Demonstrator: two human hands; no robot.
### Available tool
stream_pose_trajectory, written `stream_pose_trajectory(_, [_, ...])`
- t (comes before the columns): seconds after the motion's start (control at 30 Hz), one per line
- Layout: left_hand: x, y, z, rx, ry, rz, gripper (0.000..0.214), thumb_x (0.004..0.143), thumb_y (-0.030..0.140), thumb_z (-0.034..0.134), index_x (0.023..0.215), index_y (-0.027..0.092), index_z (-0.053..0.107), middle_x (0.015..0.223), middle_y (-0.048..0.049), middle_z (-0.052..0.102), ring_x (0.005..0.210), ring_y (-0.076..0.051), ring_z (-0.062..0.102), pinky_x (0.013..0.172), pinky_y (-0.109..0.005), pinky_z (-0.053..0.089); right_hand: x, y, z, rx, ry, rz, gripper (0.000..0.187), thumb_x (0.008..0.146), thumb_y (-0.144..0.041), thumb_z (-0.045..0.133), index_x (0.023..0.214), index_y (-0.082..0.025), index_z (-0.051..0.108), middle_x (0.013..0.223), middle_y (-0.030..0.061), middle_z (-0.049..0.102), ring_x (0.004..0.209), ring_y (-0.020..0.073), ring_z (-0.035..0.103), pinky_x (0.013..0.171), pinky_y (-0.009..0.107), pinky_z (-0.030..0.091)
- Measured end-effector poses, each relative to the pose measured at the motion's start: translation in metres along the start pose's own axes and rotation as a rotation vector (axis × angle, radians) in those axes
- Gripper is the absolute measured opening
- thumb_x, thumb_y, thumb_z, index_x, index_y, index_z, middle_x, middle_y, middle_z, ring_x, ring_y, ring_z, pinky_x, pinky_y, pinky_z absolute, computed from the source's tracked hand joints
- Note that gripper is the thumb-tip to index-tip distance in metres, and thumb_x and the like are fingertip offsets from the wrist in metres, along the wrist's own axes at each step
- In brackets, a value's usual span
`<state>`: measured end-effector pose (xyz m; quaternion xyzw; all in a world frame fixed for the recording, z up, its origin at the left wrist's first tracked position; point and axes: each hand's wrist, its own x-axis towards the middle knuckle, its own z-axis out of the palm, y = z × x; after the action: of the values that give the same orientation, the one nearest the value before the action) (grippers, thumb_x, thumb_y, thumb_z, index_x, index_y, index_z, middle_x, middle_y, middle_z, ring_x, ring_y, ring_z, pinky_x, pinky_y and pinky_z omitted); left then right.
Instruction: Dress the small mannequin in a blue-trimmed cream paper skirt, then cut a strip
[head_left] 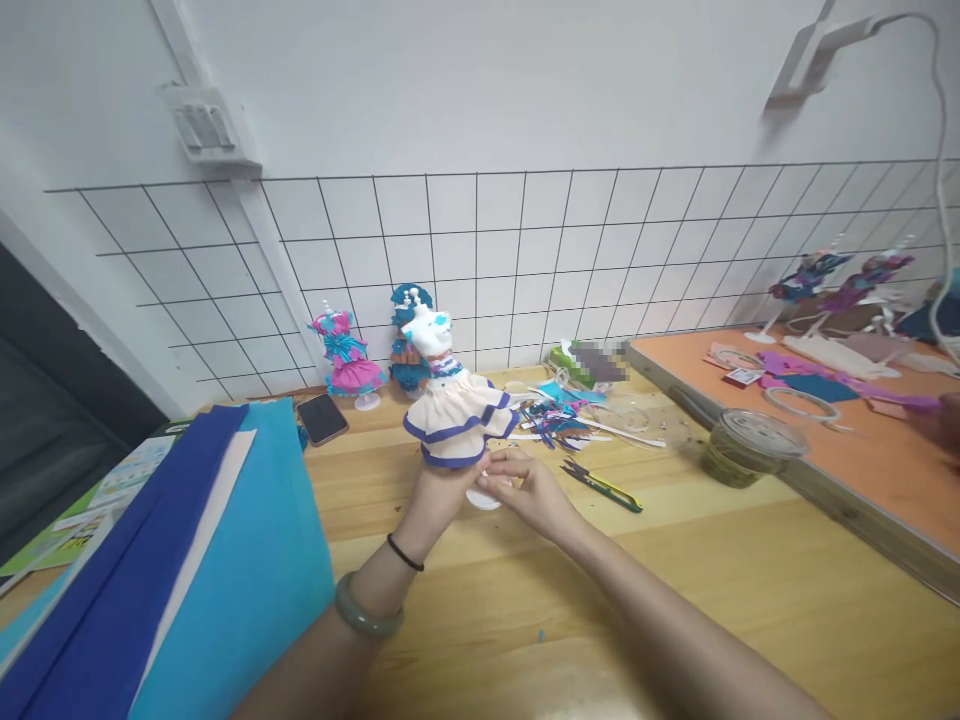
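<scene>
A miniature dress form (pixel 427 332) leans to the left in front of me, dressed in a white top and a tiered cream paper skirt (pixel 450 415) with dark blue edging. Its round white base (pixel 484 497) shows below the skirt. My left hand (pixel 450 487) is closed on the form under the skirt hem, its fingers mostly hidden by the skirt and my other hand. With thumb and fingers pinched together, my right hand (pixel 529 488) grips the lower part of the form just above the base. Whether a smaller piece lies between those fingertips, I cannot tell.
Yellow-green thread snips (pixel 604 487) lie right of my hands, below a heap of paper scraps (pixel 559 412). Blue crepe paper (pixel 262 520) covers the left side. Behind stand a pink-dressed form (pixel 349 355) and a phone (pixel 322 418). A clear tub (pixel 750 445) sits near the orange table (pixel 847 470).
</scene>
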<state>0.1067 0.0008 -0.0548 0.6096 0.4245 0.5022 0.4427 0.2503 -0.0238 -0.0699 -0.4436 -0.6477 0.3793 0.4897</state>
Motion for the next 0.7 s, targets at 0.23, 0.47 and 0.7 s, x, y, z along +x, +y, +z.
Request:
stream_pose_trajectory(0.23, [-0.003,0.002,0.025,0.073,-0.085,-0.019,0.040,0.067,0.034,0.070,0.100,0.012,0.065,0.092,-0.0080,0.068,0.082,-0.020,0.062,0.076,-0.033,0.051,0.007,0.022,-0.036,-0.121,0.028,-0.049,0.017,0.079,-0.048,0.062,0.077,-0.034,0.070,0.089,0.0036,0.068,0.090,0.0272,0.060,0.089,0.054,0.045])
stream_pose_trajectory(0.47, [-0.037,-0.026,0.037,0.216,-0.156,-0.108,0.044,0.076,0.034,0.060,0.114,0.012,0.062,0.110,-0.0123,0.064,0.094,-0.019,0.060,0.084,-0.034,0.049,0.080,0.045,-0.156,-0.342,0.407,0.244,0.031,0.089,-0.035,0.054,0.113,-0.016,0.058,0.116,0.0054,0.058,0.099,0.0230,0.059,0.083,0.040,0.051])
stream_pose_trajectory(0.7, [-0.053,-0.041,0.046,0.307,-0.292,-0.103,0.027,0.072,0.026,0.060,0.096,0.017,0.070,0.101,-0.0088,0.069,0.096,-0.022,0.062,0.088,-0.036,0.049,0.113,0.057,-0.247,-0.577,0.714,0.559,0.031,0.090,-0.032,0.054,0.117,-0.017,0.055,0.119,0.0082,0.057,0.099,0.0200,0.059,0.083,0.040,0.051])
